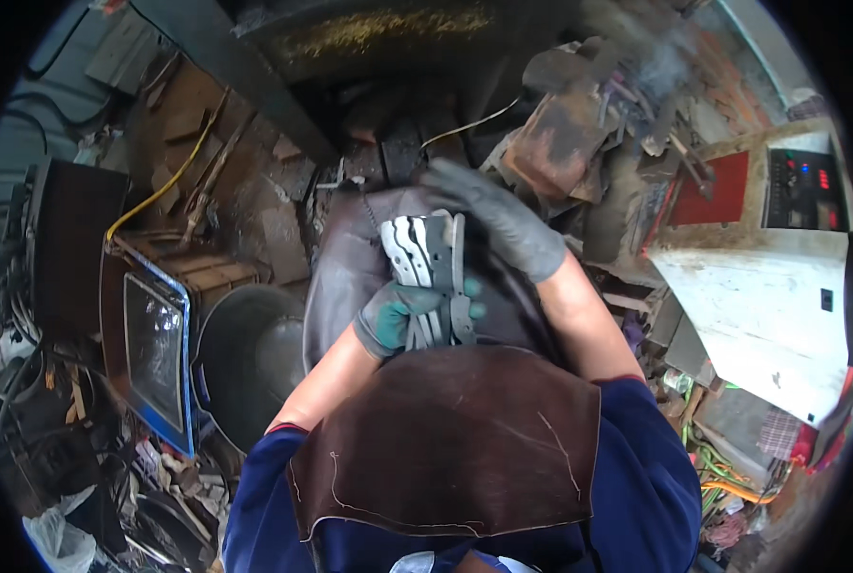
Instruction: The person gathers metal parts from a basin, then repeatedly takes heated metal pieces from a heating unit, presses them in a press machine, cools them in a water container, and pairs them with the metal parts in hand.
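Note:
My left hand (pixel 400 313), in a green and grey glove, is closed around a bundle of curved metal pieces (pixel 415 250) in front of my apron. Small holes show in several of these flat pieces; some are shiny, others dull grey. Their lower ends lie partly hidden behind the glove. Just beyond the bundle's upper right end is my right hand (pixel 505 222) in a dark grey glove. It is open and holds nothing, its fingers stretched out to the left and slightly blurred. A brown leather apron (pixel 455 430) covers my chest and lap.
On the right stands a white machine cabinet (pixel 756 296) with a lit control panel (pixel 806 189); a hammer (pixel 691 162) rests on its top. To my left are a dark round tub (pixel 250 358) and a blue-edged frame (pixel 159 349). Bricks (pixel 555 143), scrap and smoke are ahead.

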A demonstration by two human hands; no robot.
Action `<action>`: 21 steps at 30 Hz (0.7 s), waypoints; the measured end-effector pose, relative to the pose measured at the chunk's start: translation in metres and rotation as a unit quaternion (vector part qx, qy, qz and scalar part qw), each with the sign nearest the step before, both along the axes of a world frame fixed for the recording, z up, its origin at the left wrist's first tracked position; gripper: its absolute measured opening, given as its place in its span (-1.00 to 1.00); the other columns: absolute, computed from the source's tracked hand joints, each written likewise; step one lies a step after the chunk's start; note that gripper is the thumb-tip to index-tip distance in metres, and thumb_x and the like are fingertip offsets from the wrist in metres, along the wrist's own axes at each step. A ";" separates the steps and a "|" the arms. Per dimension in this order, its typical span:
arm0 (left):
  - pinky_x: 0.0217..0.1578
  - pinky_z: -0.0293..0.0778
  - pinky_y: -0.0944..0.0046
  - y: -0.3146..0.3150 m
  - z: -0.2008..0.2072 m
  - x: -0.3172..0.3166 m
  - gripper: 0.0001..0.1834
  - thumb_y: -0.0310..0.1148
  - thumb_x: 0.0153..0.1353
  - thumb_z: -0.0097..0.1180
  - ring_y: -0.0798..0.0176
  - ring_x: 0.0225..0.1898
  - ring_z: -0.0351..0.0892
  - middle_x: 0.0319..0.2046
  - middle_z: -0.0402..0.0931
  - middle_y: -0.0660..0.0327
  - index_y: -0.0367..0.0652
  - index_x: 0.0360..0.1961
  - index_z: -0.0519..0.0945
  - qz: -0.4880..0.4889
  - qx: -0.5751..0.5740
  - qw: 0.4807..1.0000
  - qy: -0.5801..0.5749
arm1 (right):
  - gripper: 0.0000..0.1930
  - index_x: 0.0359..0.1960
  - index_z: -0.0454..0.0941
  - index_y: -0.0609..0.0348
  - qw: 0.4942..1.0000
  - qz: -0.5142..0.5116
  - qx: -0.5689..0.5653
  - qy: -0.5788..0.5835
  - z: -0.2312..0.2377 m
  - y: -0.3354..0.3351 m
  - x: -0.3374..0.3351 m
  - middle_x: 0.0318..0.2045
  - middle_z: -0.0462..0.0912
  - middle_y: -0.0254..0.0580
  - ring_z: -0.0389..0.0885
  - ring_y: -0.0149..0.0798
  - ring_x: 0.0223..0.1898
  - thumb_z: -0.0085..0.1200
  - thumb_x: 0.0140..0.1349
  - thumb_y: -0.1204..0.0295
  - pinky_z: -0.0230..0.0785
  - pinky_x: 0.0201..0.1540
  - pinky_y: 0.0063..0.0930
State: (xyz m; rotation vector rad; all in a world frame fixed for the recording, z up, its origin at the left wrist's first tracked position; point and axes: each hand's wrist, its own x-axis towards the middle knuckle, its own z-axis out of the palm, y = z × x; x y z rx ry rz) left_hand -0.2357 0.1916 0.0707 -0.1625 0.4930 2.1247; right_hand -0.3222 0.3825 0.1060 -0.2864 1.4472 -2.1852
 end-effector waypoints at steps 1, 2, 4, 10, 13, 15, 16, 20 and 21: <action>0.08 0.39 -0.06 0.002 0.006 0.006 -0.29 -0.19 0.08 0.18 -0.04 0.06 0.47 0.04 0.44 -0.01 -0.27 0.22 0.27 0.009 0.018 1.000 0.007 | -0.48 0.20 0.33 0.22 0.997 0.060 -0.006 0.036 -0.006 -0.014 -0.003 0.11 0.45 -0.07 0.41 -0.15 0.13 -0.15 0.34 0.10 0.16 0.24 -0.32; 0.11 0.37 -0.04 0.003 0.009 0.011 -0.26 -0.17 0.07 0.21 -0.03 0.08 0.46 0.06 0.43 0.02 -0.26 0.23 0.26 0.016 0.037 0.999 0.016 | -0.53 0.12 0.42 0.28 0.958 0.088 0.053 0.267 -0.007 -0.027 -0.009 0.08 0.48 -0.06 0.41 -0.20 0.13 -0.16 0.35 0.16 0.15 0.23 -0.34; 0.13 0.35 -0.02 0.002 0.009 0.014 -0.22 -0.13 0.05 0.24 -0.02 0.09 0.44 0.09 0.41 0.04 -0.25 0.25 0.25 0.035 0.082 0.996 -0.002 | -0.57 0.04 0.49 0.32 0.985 0.126 0.058 0.103 0.008 -0.024 0.007 0.03 0.53 -0.06 0.44 -0.24 0.10 -0.15 0.34 0.22 0.17 0.21 -0.38; 0.13 0.34 0.04 -0.007 0.003 0.022 -0.21 -0.09 0.10 0.21 0.03 0.09 0.44 0.11 0.40 0.07 -0.24 0.28 0.21 0.045 0.035 0.998 -0.002 | -0.63 0.07 0.47 0.32 0.991 0.123 0.017 0.055 -0.004 -0.025 0.015 0.07 0.51 -0.06 0.43 -0.24 0.13 -0.10 0.32 0.34 0.17 0.23 -0.40; 0.04 0.42 0.03 -0.007 0.013 0.013 -0.40 -0.32 0.11 0.16 0.02 0.00 0.50 -0.01 0.46 -0.03 -0.34 0.16 0.33 -0.024 -0.029 0.999 0.018 | -0.61 0.08 0.46 0.30 0.992 0.102 -0.004 0.075 -0.026 -0.032 0.012 0.17 0.42 -0.06 0.32 -0.24 0.22 -0.07 0.33 0.30 0.14 0.25 -0.42; 0.07 0.41 0.00 -0.005 0.016 0.017 -0.41 -0.49 0.06 0.14 -0.02 0.01 0.51 0.00 0.46 -0.04 -0.34 0.17 0.32 -0.032 -0.067 0.997 0.016 | -0.58 0.10 0.45 0.29 0.986 0.135 -0.019 0.100 -0.028 -0.027 0.007 0.17 0.41 -0.04 0.30 -0.21 0.24 -0.07 0.33 0.24 0.13 0.26 -0.42; 0.09 0.39 -0.02 -0.005 0.021 0.017 -0.35 -0.46 0.04 0.18 -0.03 0.04 0.49 0.04 0.44 -0.03 -0.32 0.19 0.29 -0.043 -0.058 0.996 0.045 | -0.54 0.11 0.44 0.27 0.974 0.193 -0.041 0.111 -0.030 -0.027 0.004 0.18 0.40 -0.03 0.28 -0.19 0.25 -0.07 0.32 0.18 0.12 0.26 -0.42; 0.16 0.32 -0.03 0.006 0.018 0.010 -0.19 -0.31 0.00 0.31 -0.04 0.15 0.39 0.13 0.37 0.05 -0.21 0.27 0.21 -0.022 0.066 0.995 0.077 | -0.57 -0.01 0.55 0.33 0.968 0.195 -0.038 0.153 -0.035 -0.023 0.003 0.02 0.56 -0.03 0.42 -0.18 0.16 -0.03 0.29 0.19 0.12 0.26 -0.35; 0.17 0.31 -0.05 0.009 0.018 0.009 -0.14 -0.28 -0.01 0.34 -0.06 0.16 0.37 0.16 0.35 0.07 -0.17 0.30 0.17 -0.004 0.109 0.993 0.038 | -0.57 -0.01 0.55 0.33 0.968 0.194 -0.037 0.155 -0.034 -0.020 0.001 0.02 0.56 -0.03 0.42 -0.18 0.16 -0.03 0.29 0.19 0.12 0.26 -0.35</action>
